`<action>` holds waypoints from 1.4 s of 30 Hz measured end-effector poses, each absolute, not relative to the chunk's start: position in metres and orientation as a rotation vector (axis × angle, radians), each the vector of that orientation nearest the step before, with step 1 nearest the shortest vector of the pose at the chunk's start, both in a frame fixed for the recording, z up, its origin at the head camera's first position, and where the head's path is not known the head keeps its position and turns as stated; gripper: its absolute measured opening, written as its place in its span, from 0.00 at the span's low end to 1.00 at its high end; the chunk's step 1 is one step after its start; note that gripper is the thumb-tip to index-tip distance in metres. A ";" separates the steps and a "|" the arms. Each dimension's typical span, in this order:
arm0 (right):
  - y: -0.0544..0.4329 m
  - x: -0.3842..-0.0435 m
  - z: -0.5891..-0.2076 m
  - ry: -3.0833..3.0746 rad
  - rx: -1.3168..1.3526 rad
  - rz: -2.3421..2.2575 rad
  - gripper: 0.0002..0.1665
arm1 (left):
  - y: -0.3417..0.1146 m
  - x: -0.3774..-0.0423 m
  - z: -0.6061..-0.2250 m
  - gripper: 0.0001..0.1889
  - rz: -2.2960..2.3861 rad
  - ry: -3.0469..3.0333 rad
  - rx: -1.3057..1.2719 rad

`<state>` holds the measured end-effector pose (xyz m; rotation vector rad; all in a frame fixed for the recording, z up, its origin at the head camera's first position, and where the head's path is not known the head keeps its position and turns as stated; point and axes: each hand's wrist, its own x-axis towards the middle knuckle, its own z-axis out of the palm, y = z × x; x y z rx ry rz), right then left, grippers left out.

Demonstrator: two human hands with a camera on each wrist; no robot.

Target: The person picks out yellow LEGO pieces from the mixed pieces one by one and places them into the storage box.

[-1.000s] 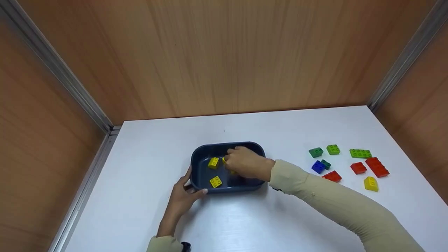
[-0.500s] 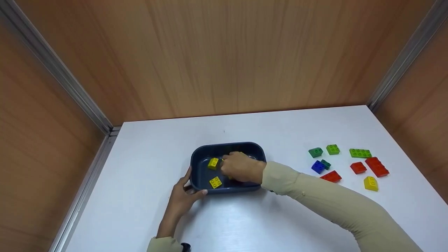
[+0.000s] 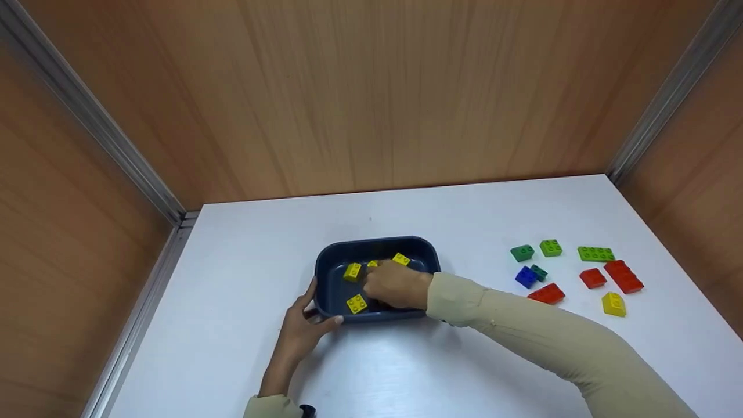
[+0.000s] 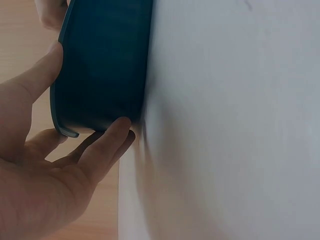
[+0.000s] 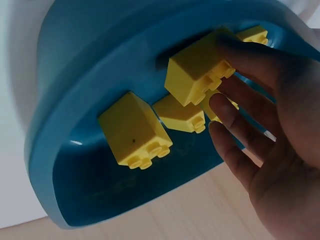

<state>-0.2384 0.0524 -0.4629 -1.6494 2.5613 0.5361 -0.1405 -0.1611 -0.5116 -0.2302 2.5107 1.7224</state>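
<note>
A dark blue tray (image 3: 377, 319) stands on the white table with several yellow building bricks inside. My left hand (image 3: 302, 331) holds its near left corner; in the left wrist view the thumb lies on the tray's rim and the fingers touch its outer wall. My right hand (image 3: 397, 284) reaches down into the tray's right half. The right wrist view has it pinching a yellow building brick (image 5: 192, 70) between thumb and fingers, the far side hidden by the thumb. Beside that lies another yellow brick (image 5: 134, 132). Two more, a left brick (image 3: 352, 271) and a near brick (image 3: 356, 303), sit apart.
On the table's right side lie loose bricks: green (image 3: 522, 252), light green (image 3: 596, 253), blue (image 3: 526, 277), red (image 3: 624, 276) and yellow (image 3: 613, 303) among them. The right sleeve (image 3: 540, 331) passes in front of this group. A wooden panel (image 3: 371, 104) rises behind the table.
My right hand has moved left and toward the near side within the tray, uncovering a yellow brick near the back wall. My left hand keeps its place on the tray.
</note>
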 end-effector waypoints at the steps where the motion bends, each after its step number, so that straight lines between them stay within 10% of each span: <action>1: 0.052 -0.239 -0.463 2.563 -1.650 0.533 0.12 | -0.161 -0.140 -0.512 0.54 1.723 2.509 -0.228; 42: 0.168 -0.232 -0.431 2.852 -1.423 -0.075 0.21 | -0.160 -0.140 -0.511 0.53 1.683 2.552 -0.255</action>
